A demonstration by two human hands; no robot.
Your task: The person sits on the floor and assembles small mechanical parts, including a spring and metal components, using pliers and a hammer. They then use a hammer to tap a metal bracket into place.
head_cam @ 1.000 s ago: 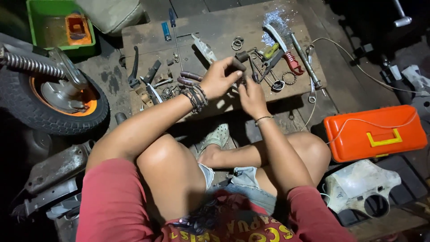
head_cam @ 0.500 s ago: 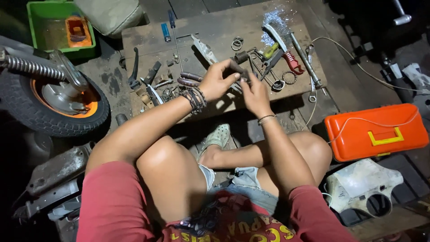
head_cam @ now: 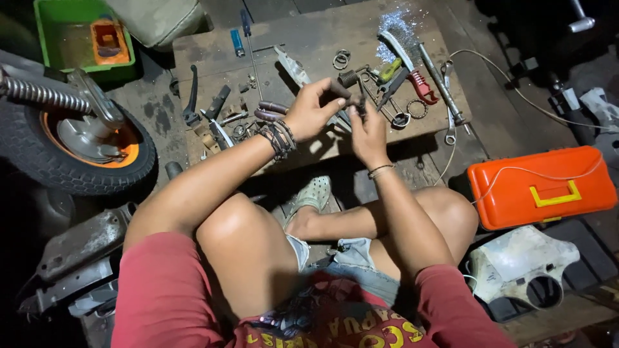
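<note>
My left hand (head_cam: 314, 111), with dark bracelets on the wrist, grips a small dark cylindrical metal part (head_cam: 340, 88) above a low wooden board (head_cam: 309, 45). My right hand (head_cam: 367, 132) meets it from the right, fingers pinched on the same small part or a piece attached to it; which one I cannot tell. Both hands hover over tools scattered on the board: pliers with red handles (head_cam: 419, 87), metal rings (head_cam: 341, 59), a spring (head_cam: 348, 78) and a screwdriver (head_cam: 248, 38).
A small wheel with an orange rim (head_cam: 90, 145) and a coil spring (head_cam: 39, 93) lie at left. A green tray (head_cam: 45, 38) sits at top left, an orange tool case (head_cam: 541, 187) at right, a white plastic housing (head_cam: 522, 267) below it.
Both hands have lifted a little off the board and drawn closer together around the small part. The view has shifted slightly.
</note>
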